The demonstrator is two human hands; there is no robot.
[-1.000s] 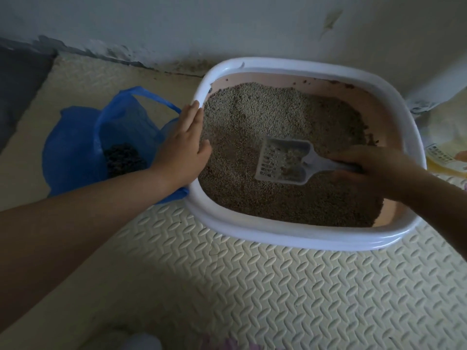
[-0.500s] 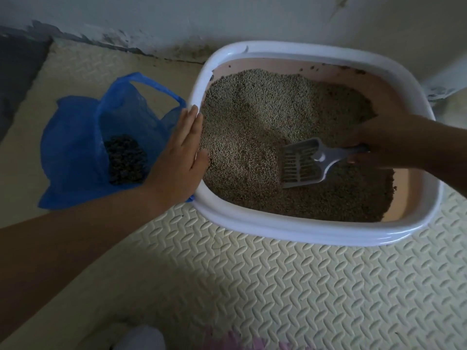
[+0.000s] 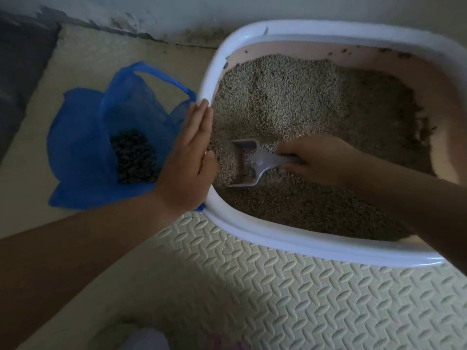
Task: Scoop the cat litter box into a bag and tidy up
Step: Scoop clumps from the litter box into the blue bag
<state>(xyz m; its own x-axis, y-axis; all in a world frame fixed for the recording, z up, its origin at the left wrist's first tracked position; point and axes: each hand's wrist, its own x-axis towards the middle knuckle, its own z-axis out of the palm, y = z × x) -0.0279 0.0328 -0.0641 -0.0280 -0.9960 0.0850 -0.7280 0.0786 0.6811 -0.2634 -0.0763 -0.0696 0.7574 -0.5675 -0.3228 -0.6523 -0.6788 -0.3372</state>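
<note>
Gripping the scoop [image 3: 249, 162] by its handle w/ the right hand [image 3: 321, 160], fingers curled round it. Scoop head is dug into the litter [image 3: 290, 97] near the left side of the litter box [image 3: 290, 241]. Meanwhile the left hand [image 3: 187, 157] is flat, fingers straight n together, pressed on the box's left rim. Right next to it the blue bag [image 3: 80, 147] sits open on the floor, up against the box afaict, w/ dark clumps [image 3: 134, 157] at the bottom. Everything's on a cream foam mat [image 3: 303, 299] by the wall [image 3: 252, 6].

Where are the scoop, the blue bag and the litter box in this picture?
scoop [image 3: 255, 161]: head view, where pan meets handle.
blue bag [image 3: 80, 147]: head view, on its left wall.
litter box [image 3: 278, 239]: head view, on its white near rim.
</note>
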